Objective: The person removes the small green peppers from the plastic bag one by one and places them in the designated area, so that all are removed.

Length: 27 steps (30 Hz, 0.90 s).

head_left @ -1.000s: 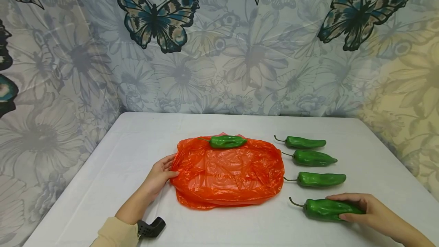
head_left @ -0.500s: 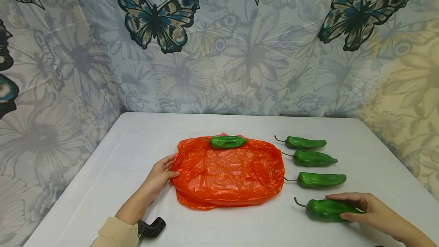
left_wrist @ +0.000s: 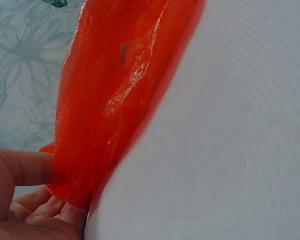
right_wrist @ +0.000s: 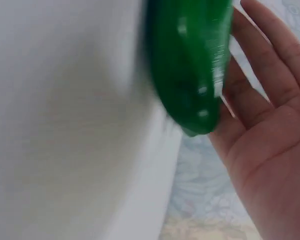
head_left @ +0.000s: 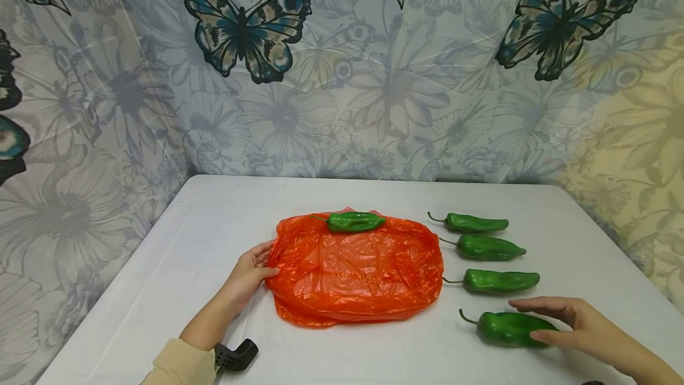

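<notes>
A crumpled red plastic bag (head_left: pixel 352 272) lies flat on the white table. My left hand (head_left: pixel 248 272) pinches its left edge. In the left wrist view the thumb (left_wrist: pixel 32 168) is on one side of the bag and the other fingers are on the far side. On the right, my right hand (head_left: pixel 574 325) is spread around the blunt end of the nearest green pepper (head_left: pixel 513 330), which lies on the table. From the right wrist, the palm (right_wrist: pixel 285 150) faces this pepper with the fingers loosely extended and a gap between palm and pepper.
Another green pepper (head_left: pixel 355 221) rests on the bag's far edge. Beyond the nearest pepper lie three more, the closest pepper (head_left: pixel 501 280), a middle pepper (head_left: pixel 490 246) and a far pepper (head_left: pixel 477 222), stems pointing left. A butterfly-patterned cloth (head_left: pixel 374 123) hangs behind the table.
The nearest pepper has shifted slightly right. My right hand's fingers have since loosened and lifted away from it. My left hand and the bag stay put.
</notes>
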{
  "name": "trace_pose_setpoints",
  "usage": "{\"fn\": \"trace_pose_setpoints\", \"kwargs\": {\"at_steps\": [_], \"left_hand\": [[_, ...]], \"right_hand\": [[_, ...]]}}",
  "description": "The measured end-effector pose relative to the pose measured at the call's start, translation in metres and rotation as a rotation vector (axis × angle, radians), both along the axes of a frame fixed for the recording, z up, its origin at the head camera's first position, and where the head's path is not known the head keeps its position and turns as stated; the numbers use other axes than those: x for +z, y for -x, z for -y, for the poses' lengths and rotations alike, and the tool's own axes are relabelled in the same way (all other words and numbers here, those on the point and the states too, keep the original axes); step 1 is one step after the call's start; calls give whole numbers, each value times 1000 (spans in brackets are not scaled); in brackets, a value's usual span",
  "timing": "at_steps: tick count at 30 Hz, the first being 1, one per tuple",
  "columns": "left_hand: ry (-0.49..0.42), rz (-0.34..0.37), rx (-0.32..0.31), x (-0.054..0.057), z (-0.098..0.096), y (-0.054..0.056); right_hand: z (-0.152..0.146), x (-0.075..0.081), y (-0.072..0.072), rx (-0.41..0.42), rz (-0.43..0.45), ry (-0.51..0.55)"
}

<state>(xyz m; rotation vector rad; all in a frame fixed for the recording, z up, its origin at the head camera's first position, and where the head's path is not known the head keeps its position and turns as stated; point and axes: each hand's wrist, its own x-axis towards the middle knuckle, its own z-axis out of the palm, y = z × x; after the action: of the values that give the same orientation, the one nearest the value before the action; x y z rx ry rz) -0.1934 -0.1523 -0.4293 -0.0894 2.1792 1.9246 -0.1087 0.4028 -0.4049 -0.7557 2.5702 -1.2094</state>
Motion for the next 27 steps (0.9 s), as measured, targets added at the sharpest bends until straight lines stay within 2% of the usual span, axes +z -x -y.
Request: {"fn": "trace_pose_setpoints", "kwargs": {"at_steps": [4, 10, 16, 23, 27], "left_hand": [[2, -1, 3, 0, 0, 1], [0, -1, 4, -2, -1, 3], [-6, -1, 7, -2, 0, 3], [-11, 0, 7, -2, 0, 3], [-13, 5, 1, -1, 1, 3]], "right_hand": [[2, 8, 2, -46, 12, -47], [3, 17, 8, -73, 36, -85], [15, 27, 12, -76, -59, -106], [27, 38, 25, 16, -117, -39], [36, 46, 31, 13, -126, -38]]}}
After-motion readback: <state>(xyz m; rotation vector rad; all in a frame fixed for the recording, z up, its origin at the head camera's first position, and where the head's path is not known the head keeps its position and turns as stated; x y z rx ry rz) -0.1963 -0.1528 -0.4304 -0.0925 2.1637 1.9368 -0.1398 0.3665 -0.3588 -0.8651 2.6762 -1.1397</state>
